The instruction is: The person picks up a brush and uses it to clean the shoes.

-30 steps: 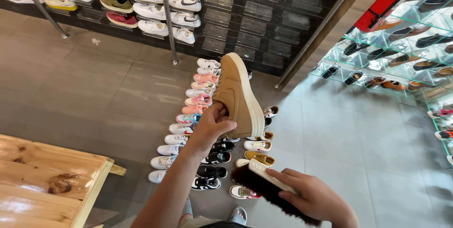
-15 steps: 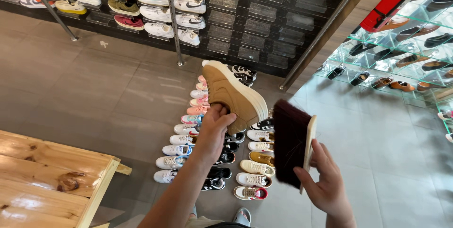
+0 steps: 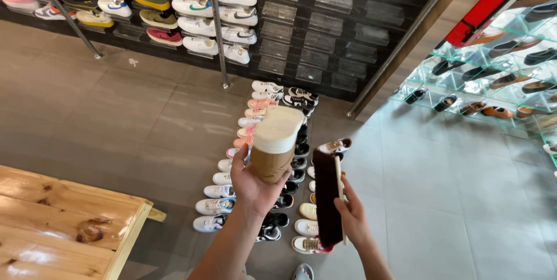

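Between the person's two raised hands sits one tan shoe (image 3: 274,148), clamped in the left hand (image 3: 253,184) with its pale sole turned up. Just to its right, the right hand (image 3: 350,215) grips one dark-bristled brush (image 3: 327,197), held apart from the shoe. Brushing seems under way; the bristles must meet the shoe next. Below both hands, two rows of shoes (image 3: 272,164) line the floor.

A: The shoe (image 3: 274,146)?
B: Tan, with a cream sole.
A: And the brush (image 3: 326,199)?
B: Dark brown bristles, pale wood back. The floor (image 3: 116,117) is grey-brown tile
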